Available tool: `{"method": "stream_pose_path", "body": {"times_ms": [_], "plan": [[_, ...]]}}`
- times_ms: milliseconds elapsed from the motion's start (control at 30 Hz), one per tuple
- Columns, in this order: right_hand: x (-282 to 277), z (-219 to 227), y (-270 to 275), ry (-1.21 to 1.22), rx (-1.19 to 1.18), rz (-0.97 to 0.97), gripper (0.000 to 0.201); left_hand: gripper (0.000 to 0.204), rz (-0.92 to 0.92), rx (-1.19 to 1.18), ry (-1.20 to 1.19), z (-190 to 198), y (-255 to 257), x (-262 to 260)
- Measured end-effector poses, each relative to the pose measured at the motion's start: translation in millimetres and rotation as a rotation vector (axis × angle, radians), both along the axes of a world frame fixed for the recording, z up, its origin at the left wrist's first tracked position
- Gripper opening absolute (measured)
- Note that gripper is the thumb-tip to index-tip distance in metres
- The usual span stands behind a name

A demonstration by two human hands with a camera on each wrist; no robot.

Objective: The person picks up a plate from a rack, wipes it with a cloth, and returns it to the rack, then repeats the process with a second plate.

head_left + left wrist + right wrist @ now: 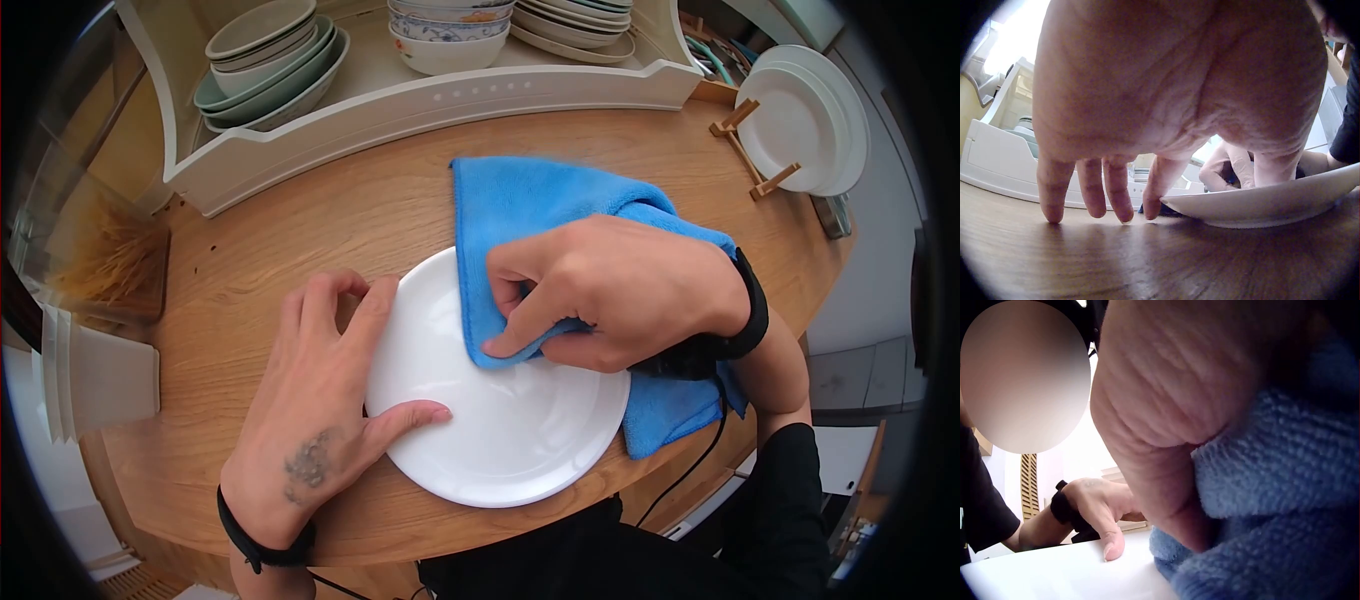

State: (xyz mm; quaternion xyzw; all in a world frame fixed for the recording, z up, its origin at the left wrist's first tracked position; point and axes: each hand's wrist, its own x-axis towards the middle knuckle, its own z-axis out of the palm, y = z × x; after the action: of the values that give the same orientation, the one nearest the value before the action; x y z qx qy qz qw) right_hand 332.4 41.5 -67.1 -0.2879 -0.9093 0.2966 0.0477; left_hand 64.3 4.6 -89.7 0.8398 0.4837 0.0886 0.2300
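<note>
1. The white plate (500, 440) lies face up on the wooden tabletop (300, 240), close to its near edge and about midway along it.
2. The left hand (320, 405) is at the plate's left side, its fingers unclenched: the thumb lies over the rim onto the plate's top, the index finger touches the rim, and the other fingertips rest on the wood (the left wrist view shows this from low down).
3. The right hand (610, 290) grasps the blue cloth (560, 195) with bent fingers, pressing it onto the plate's right part; the cloth spreads beyond the plate toward the tabletop's right edge.
4. Along the far edge stands a cream rack (430, 105) holding stacked bowls (270, 75).
5. At the far right corner, white plates (800, 120) lean upright in a wooden stand (775, 182).
6. By the left edge are white containers (110, 375).
</note>
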Motion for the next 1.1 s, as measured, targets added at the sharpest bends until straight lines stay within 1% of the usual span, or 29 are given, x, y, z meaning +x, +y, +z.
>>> {"method": "stream_pose_path", "body": {"times_ms": [100, 167, 200, 267, 300, 367, 400, 467, 500, 600, 667, 767, 1100], "plan": [[0, 2, 3, 0.021, -0.030, 0.024, 0.020, 0.093, -0.017, 0.026, 0.010, -2, 1, -1], [-2, 4, 1, -0.098, 0.109, -0.061, 0.013, 0.093, -0.011, 0.020, 0.006, -1, 1, -1], [-3, 2, 1, -0.098, 0.107, -0.062, 0.013, 0.092, -0.009, 0.012, 0.003, -1, 0, 0], [-5, -8, 3, 0.093, 0.419, -0.241, 0.011, 0.092, -0.012, 0.015, 0.000, -2, 0, -1], [-4, -12, 6, 0.092, 0.419, -0.240, 0.011, 0.092, -0.016, 0.021, -0.005, -2, 0, -1], [-2, -18, 13, 0.275, 0.497, -0.245, 0.027, 0.092, -0.016, 0.019, -0.004, -2, 0, -1], [-2, -19, 13, 0.276, 0.497, -0.245, 0.027, 0.092, -0.015, 0.016, -0.002, -2, 0, -1], [-2, -21, 13, 0.239, 0.489, -0.151, 0.027, 0.092, -0.008, 0.009, 0.002, 0, 0, -1], [-1, -23, 13, 0.237, 0.489, -0.151, 0.027, 0.092, -0.004, 0.000, 0.004, 0, 0, 0], [0, -26, 12, 0.212, 0.442, -0.160, 0.028, 0.093, -0.014, 0.018, 0.005, -1, 0, -1], [0, -26, 12, 0.103, 0.302, -0.206, 0.027, 0.093, -0.012, 0.015, 0.003, -2, 0, -1], [1, -27, 15, 0.112, 0.264, -0.214, 0.024, 0.093, -0.015, 0.012, 0.006, -1, 1, 0], [-2, -25, 14, 0.102, 0.257, -0.254, 0.015, 0.092, -0.010, 0.017, 0.001, -3, 0, 0]]}}
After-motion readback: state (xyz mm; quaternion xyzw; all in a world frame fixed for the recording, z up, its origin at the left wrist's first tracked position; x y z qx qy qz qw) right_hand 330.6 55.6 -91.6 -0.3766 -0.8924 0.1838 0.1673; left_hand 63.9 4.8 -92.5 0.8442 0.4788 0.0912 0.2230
